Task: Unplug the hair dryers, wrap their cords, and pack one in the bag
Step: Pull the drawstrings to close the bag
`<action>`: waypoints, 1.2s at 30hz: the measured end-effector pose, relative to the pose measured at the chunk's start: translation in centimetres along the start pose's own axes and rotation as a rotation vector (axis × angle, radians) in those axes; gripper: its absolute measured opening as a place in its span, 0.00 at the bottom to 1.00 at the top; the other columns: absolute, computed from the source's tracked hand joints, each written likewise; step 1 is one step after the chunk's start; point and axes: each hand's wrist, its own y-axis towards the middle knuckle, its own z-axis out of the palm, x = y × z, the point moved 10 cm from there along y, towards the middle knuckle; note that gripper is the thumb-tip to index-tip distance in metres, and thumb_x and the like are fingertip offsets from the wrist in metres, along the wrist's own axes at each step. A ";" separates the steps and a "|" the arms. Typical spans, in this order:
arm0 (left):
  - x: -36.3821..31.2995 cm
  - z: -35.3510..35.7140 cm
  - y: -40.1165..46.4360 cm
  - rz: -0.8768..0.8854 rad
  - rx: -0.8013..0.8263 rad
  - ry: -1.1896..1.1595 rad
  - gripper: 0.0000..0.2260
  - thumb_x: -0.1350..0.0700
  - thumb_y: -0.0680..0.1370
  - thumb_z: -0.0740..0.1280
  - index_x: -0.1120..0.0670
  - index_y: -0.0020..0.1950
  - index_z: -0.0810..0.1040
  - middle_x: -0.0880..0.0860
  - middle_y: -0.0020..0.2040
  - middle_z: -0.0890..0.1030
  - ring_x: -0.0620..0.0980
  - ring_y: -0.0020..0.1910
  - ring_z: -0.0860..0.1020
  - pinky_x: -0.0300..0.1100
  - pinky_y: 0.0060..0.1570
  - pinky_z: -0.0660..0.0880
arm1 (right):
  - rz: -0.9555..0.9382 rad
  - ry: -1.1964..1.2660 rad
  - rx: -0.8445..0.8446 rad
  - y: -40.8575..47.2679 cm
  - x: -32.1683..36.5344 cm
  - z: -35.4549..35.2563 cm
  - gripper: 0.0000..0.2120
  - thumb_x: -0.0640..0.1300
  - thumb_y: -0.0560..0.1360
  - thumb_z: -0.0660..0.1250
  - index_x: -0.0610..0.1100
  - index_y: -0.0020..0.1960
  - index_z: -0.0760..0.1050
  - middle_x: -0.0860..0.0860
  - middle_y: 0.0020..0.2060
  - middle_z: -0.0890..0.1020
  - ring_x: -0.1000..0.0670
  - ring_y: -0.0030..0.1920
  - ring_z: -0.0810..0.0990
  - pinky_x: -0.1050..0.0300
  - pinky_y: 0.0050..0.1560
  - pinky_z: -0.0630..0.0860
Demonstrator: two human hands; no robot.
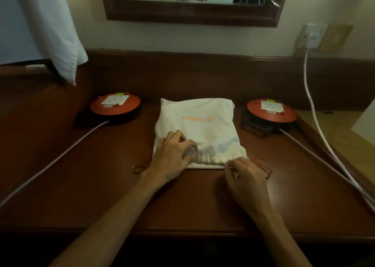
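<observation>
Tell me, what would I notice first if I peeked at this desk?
Probably the white drawstring bag with orange letters, lying in the middle of the dark wooden desk. The left hand and the right hand are both at its gathered near edge. Next, two round orange cord reels, one left and one right of the bag, each with a pale cable running toward the desk's front.

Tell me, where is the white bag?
The white bag lies in the middle of the desk, between two orange reels, with both hands at its near edge.
</observation>
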 end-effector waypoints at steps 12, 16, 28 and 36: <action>11.8 -3.5 -10.1 -0.526 -0.044 -0.050 0.08 0.46 0.77 0.72 0.50 0.49 0.80 0.49 0.51 0.76 0.53 0.54 0.73 0.48 0.52 0.71 | 0.283 0.096 0.129 0.7 -8.6 0.1 0.08 0.42 0.78 0.70 0.41 0.55 0.83 0.45 0.50 0.85 0.48 0.48 0.77 0.56 0.48 0.69; 10.6 -4.3 -9.9 -0.483 -0.075 -0.072 0.10 0.50 0.77 0.73 0.49 0.39 0.77 0.47 0.39 0.77 0.51 0.41 0.76 0.49 0.43 0.72 | 0.299 0.151 0.143 0.4 -8.6 -0.4 0.10 0.45 0.77 0.73 0.43 0.57 0.83 0.49 0.49 0.84 0.48 0.49 0.79 0.55 0.49 0.71; 14.4 -7.2 -12.6 -0.729 -0.085 0.036 0.11 0.49 0.81 0.69 0.54 0.43 0.76 0.54 0.44 0.80 0.53 0.42 0.77 0.49 0.41 0.73 | 0.529 0.157 -0.135 -1.2 -11.8 -3.7 0.12 0.45 0.76 0.74 0.35 0.46 0.84 0.38 0.44 0.84 0.44 0.44 0.77 0.55 0.45 0.66; 14.9 -8.8 -13.0 -0.825 -0.075 0.120 0.13 0.51 0.81 0.69 0.53 0.63 0.76 0.59 0.66 0.76 0.61 0.67 0.72 0.59 0.65 0.70 | 0.569 -0.141 -0.244 -1.5 -11.2 -5.5 0.11 0.45 0.75 0.73 0.42 0.55 0.80 0.39 0.59 0.76 0.36 0.66 0.69 0.38 0.68 0.60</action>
